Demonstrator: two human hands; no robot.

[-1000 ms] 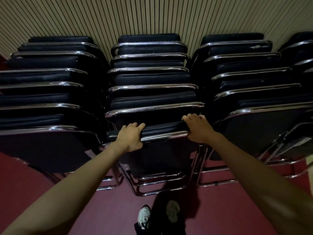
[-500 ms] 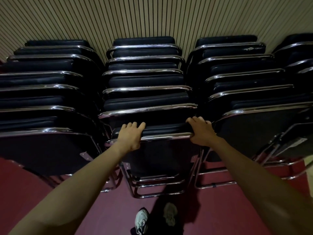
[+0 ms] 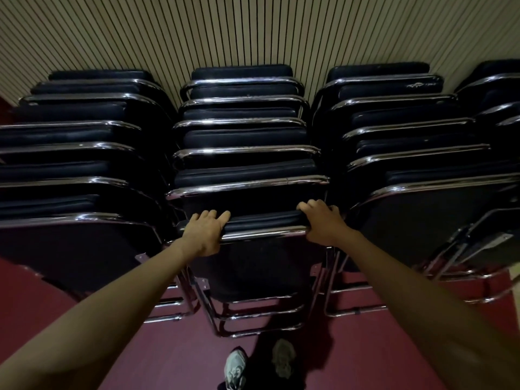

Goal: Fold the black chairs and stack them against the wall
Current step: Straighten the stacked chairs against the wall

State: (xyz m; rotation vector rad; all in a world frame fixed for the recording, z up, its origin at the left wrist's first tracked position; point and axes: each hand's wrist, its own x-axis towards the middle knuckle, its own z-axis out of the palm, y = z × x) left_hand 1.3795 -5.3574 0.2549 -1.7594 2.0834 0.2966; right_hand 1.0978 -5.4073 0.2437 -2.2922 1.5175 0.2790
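Observation:
Folded black chairs with chrome frames lean in rows against the ribbed wall [image 3: 253,29]. The front chair [image 3: 261,266] of the middle row stands upright and folded right before me. My left hand [image 3: 204,235] grips the left end of its top chrome bar, fingers curled over the black cushion edge. My right hand [image 3: 323,223] grips the right end of the same bar. Behind it stands the middle row [image 3: 244,153] of several folded chairs.
A left row [image 3: 70,164] and a right row [image 3: 422,153] of folded chairs flank the middle one closely; a further row [image 3: 501,91] shows at the far right. The floor [image 3: 168,356] is dark red. My shoes [image 3: 236,367] stand just before the chair's legs.
The front chair with both hands on it has shifted slightly forward toward the middle row, closing the gap; my grip on the top bar is unchanged.

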